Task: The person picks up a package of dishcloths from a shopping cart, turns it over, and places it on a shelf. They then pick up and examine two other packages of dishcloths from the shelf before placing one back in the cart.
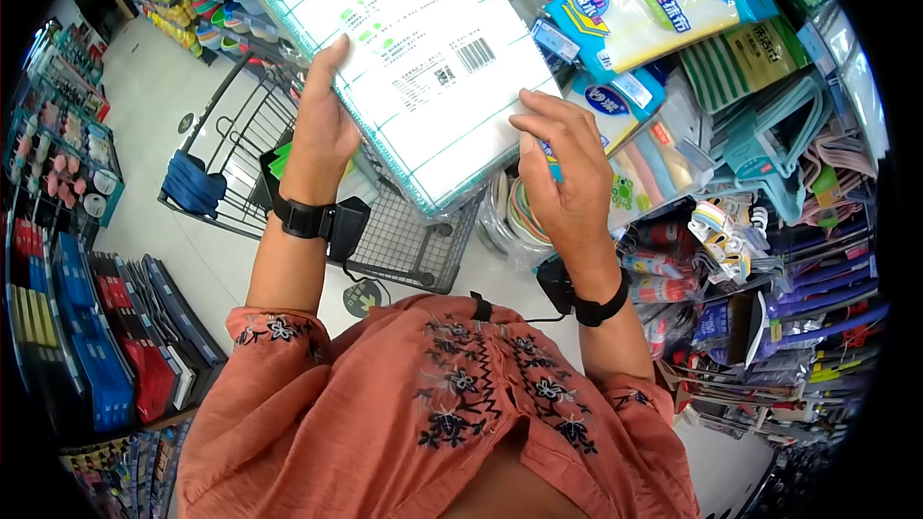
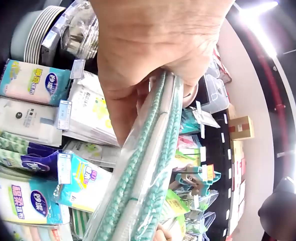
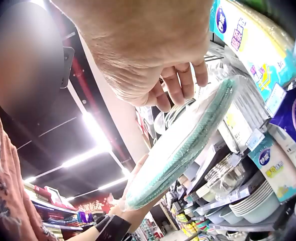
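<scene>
A flat packet of white cleaning cloths (image 1: 413, 115) with teal stitched edges, wrapped in clear plastic, is held up before the chest. My left hand (image 1: 329, 125) grips its left edge, thumb on the printed face with the barcode. In the left wrist view, the teal edges of the stacked cloths (image 2: 150, 160) run down from that hand's grasp. Beside the packet's lower right edge is my right hand (image 1: 569, 168), its fingers loosely bent over the face. From the right wrist, the packet (image 3: 183, 145) appears just below those relaxed fingertips.
Packaged cloths (image 1: 663, 0) with blue and yellow wrapping hang close on the right, above teal hangers (image 1: 769, 149). A wire shopping cart (image 1: 409, 240) stands below the packet. Stacked bowls (image 3: 258, 201) sit on a shelf, and more goods line the left side of the aisle.
</scene>
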A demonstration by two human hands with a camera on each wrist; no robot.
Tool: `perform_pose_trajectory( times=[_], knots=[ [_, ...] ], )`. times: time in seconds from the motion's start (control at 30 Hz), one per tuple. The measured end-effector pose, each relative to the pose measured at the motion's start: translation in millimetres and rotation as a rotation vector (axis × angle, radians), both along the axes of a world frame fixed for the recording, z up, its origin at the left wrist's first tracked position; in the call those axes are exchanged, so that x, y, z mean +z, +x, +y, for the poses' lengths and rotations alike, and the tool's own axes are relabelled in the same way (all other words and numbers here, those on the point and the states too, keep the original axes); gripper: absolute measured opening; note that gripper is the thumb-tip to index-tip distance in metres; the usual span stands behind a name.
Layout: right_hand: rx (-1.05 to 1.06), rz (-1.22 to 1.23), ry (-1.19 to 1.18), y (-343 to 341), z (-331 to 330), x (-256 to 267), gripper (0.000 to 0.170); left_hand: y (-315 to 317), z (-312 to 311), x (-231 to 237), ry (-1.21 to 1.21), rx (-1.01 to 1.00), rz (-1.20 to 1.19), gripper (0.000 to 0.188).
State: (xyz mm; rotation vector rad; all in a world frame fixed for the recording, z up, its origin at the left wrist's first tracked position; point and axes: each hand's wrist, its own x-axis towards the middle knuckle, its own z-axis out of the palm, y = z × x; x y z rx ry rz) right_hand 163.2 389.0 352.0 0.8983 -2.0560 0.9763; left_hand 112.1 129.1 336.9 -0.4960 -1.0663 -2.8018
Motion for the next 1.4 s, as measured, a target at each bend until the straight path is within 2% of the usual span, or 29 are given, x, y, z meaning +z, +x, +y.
perform_pose_trajectory(
  times=[0.47, 0.93, 1.03, 1.1, 1.17, 1.27, 1.37, 1.4],
  knots=[
    [-0.023, 0.049, 0.043, 6.5, 5.0, 3.7, 0.027, 12.6, 6.8, 4.5, -0.071, 0.013, -0.01, 0.064],
    [-0.016, 0.093, 0.017, 24.5, 26.7, 12.0, 0.029, 27.6, 27.9, 17.3, -0.036, -0.061, 0.054, 0.064],
    [-0.025, 0.124, 0.057, 29.3, 37.3, 16.2, 0.03, 31.1, 31.1, 12.4, 0.027, -0.065, -0.062, 0.068],
    [-0.031, 0.193, 0.107, 30.0, 45.4, 13.6, 0.033, 35.1, 37.1, 12.8, -0.019, -0.083, -0.061, 0.069],
    [-0.04, 0.138, 0.105, 36.9, 52.8, 26.3, 0.033, 35.0, 51.1, 19.3, 0.027, -0.145, 0.007, 0.066],
    [-0.034, 0.091, 0.081, 40.9, 66.1, 46.4, 0.034, 37.6, 73.2, 39.5, -0.035, -0.057, 0.009, 0.062],
    [-0.045, 0.069, 0.069, 48.7, 71.6, 62.4, 0.035, 33.5, 86.2, 48.4, -0.057, -0.096, 0.107, 0.059],
    [-0.044, 0.077, 0.065, 49.6, 75.6, 67.5, 0.041, 34.4, 94.9, 55.1, -0.074, -0.063, 0.126, 0.059]
  ],
)
